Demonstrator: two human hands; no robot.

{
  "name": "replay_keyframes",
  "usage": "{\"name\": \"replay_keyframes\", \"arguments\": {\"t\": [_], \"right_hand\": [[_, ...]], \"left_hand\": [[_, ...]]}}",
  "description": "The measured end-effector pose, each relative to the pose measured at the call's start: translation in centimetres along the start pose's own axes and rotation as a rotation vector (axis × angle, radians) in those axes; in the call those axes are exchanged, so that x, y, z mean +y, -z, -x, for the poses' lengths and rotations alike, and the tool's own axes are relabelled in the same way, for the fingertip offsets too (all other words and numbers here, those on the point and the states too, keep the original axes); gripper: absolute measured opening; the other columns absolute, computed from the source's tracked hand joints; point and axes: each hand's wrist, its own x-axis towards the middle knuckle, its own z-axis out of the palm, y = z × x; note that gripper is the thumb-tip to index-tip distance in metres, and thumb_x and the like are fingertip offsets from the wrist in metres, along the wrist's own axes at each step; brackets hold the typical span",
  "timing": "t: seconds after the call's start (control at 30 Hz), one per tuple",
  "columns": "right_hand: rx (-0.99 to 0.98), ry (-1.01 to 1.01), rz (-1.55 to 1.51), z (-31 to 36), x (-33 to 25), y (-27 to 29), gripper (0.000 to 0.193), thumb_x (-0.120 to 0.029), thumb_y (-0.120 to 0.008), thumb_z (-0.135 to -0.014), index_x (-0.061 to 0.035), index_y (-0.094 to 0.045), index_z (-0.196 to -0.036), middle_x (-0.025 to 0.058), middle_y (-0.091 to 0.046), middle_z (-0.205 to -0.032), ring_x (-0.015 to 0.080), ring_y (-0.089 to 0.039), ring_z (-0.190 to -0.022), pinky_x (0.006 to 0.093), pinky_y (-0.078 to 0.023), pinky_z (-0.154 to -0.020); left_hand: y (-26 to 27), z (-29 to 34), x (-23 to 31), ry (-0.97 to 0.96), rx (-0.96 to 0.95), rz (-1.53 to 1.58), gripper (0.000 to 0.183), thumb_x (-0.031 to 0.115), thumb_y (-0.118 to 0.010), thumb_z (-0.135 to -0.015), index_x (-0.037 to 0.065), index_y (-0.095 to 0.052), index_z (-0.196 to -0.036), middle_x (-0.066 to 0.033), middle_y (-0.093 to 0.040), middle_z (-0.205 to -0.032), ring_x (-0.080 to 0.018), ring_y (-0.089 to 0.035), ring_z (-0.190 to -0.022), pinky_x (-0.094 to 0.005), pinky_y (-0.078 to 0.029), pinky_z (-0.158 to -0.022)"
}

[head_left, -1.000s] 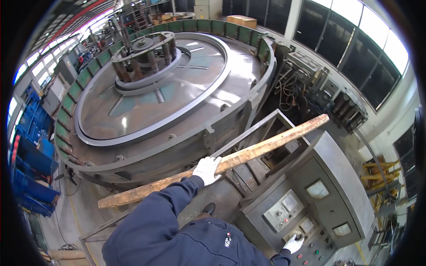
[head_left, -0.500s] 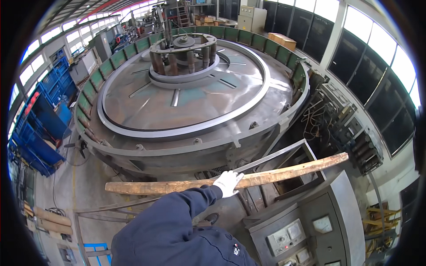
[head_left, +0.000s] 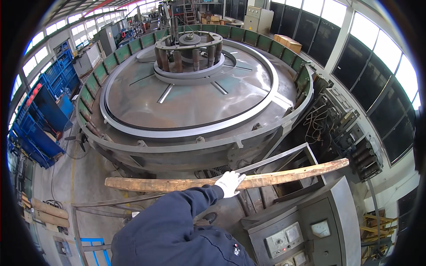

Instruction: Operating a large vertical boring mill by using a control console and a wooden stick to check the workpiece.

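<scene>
My left hand (head_left: 230, 183), in a white glove, is closed over the middle of a long, slightly bowed wooden rail (head_left: 288, 176). The rail runs across in front of me. Part of the fingers is hidden on its far side. A navy sleeve (head_left: 164, 217) leads to this hand from the lower left. My right hand does not show. Beyond the rail lies a wide round machine table (head_left: 191, 108), bearing a large grey metal ring (head_left: 186, 132). At its centre stands a hub with upright posts (head_left: 195, 60).
A grey control cabinet (head_left: 335, 213) with gauges, knobs and a lit red lamp stands close at right. A green panelled guard wall (head_left: 106, 66) surrounds the table. Blue metal racks (head_left: 40, 128) stand left, above cardboard tubes (head_left: 51, 215). Cables (head_left: 315, 122) hang beside the machine.
The round table has turned: its slots on the near side have moved left, and the hub posts have shifted. My left hand stays on the rail. The whole view has moved slightly.
</scene>
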Motion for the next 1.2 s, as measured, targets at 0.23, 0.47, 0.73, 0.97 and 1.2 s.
{"name": "replay_keyframes", "arguments": {"t": [0.23,0.47,0.73,0.97,1.2], "right_hand": [[-0.019,-0.011,-0.010,0.0,-0.2,0.2,0.047,-0.031,-0.085,-0.094,-0.0008,-0.074,-0.128,0.0246,-0.077,-0.120,0.0403,-0.075,-0.112,0.0460,-0.060,-0.098],[-0.005,-0.023,-0.020,0.2,-0.4,0.3,0.047,-0.032,-0.086,-0.093,-0.0006,-0.075,-0.126,0.0241,-0.078,-0.121,0.0392,-0.075,-0.113,0.0450,-0.060,-0.099],[-0.013,-0.153,-0.105,1.0,3.0,-2.9,0.043,-0.016,-0.078,-0.096,0.0049,-0.070,-0.133,0.0233,-0.076,-0.122,0.0348,-0.074,-0.112,0.0435,-0.056,-0.101],[-0.012,-0.055,-0.067,0.9,1.3,-2.8,0.043,-0.020,-0.075,-0.096,0.0054,-0.072,-0.130,0.0242,-0.076,-0.119,0.0383,-0.072,-0.112,0.0445,-0.055,-0.101],[-0.032,-0.097,-0.071,1.3,0.9,-2.5,0.044,-0.021,-0.076,-0.096,0.0036,-0.072,-0.133,0.0228,-0.076,-0.123,0.0370,-0.072,-0.114,0.0446,-0.054,-0.103]], "left_hand": [[-0.1,0.0,0.0,-0.013,0.027,-0.009,0.087,0.045,-0.080,-0.091,-0.001,-0.049,-0.159,-0.0178,-0.065,-0.134,-0.0347,-0.061,-0.117,-0.0466,-0.049,-0.099],[-0.6,0.2,-0.3,-0.019,0.040,-0.012,0.088,0.045,-0.079,-0.091,0.000,-0.048,-0.160,-0.0178,-0.064,-0.134,-0.0343,-0.061,-0.120,-0.0463,-0.048,-0.101],[0.0,-1.3,0.8,-0.025,0.052,0.037,0.080,0.045,-0.081,-0.088,-0.001,-0.056,-0.149,-0.0199,-0.068,-0.126,-0.0378,-0.066,-0.115,-0.0502,-0.054,-0.098],[0.0,-0.8,0.4,0.007,-0.030,-0.041,0.090,0.050,-0.077,-0.091,0.001,-0.047,-0.161,-0.0174,-0.066,-0.131,-0.0336,-0.061,-0.121,-0.0471,-0.049,-0.102],[0.5,-0.4,0.8,0.020,-0.048,-0.056,0.089,0.050,-0.077,-0.092,0.001,-0.047,-0.161,-0.0177,-0.064,-0.137,-0.0338,-0.059,-0.124,-0.0465,-0.047,-0.106]]}}
